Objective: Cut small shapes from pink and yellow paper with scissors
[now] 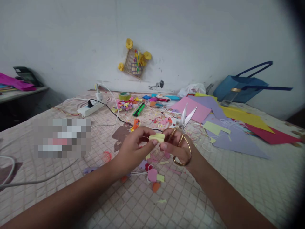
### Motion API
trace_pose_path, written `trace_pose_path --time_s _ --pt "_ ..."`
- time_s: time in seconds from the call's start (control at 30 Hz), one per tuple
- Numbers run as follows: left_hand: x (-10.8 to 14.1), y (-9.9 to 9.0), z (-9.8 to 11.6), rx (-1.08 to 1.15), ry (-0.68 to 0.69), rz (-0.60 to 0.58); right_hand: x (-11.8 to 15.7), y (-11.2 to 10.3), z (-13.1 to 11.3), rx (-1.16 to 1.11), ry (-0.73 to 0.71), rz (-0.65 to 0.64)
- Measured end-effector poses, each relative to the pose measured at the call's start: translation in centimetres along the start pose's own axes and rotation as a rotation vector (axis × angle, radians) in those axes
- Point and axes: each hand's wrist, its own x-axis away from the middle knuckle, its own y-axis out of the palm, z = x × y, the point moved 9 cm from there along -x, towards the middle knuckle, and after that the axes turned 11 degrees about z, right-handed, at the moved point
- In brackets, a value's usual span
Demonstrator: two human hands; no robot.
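Between the fingertips and thumb of my left hand [135, 148] is a small folded strip of pale yellow paper [156, 137]. My right hand [178, 151] has gold-handled scissors [181, 126] looped on its fingers, their blades parted and pointing away from me. The right thumb and fingertips also meet the strip's right end. Beneath the hands lie a pink paper disc [152, 175], an orange paper piece [156, 187], a lilac paper flower [143, 164] and yellow paper scraps [160, 178], with white string among them.
Coloured sheets, including a lilac sheet [234, 144] and a pink sheet [192, 109], spread at the right. A blue bag [238, 87] stands behind them. A green cutter [138, 109] and tape roll [125, 96] lie farther back. A power strip [90, 109] with cables sits left, near a blurred patch.
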Motion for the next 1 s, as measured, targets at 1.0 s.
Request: trace_pose_path --time_s 1.0 --pt "0.4 1.0 -1.7 0.190 -0.227 -0.061 0.5 0.1 -0.8 0.092 -0.047 0.069"
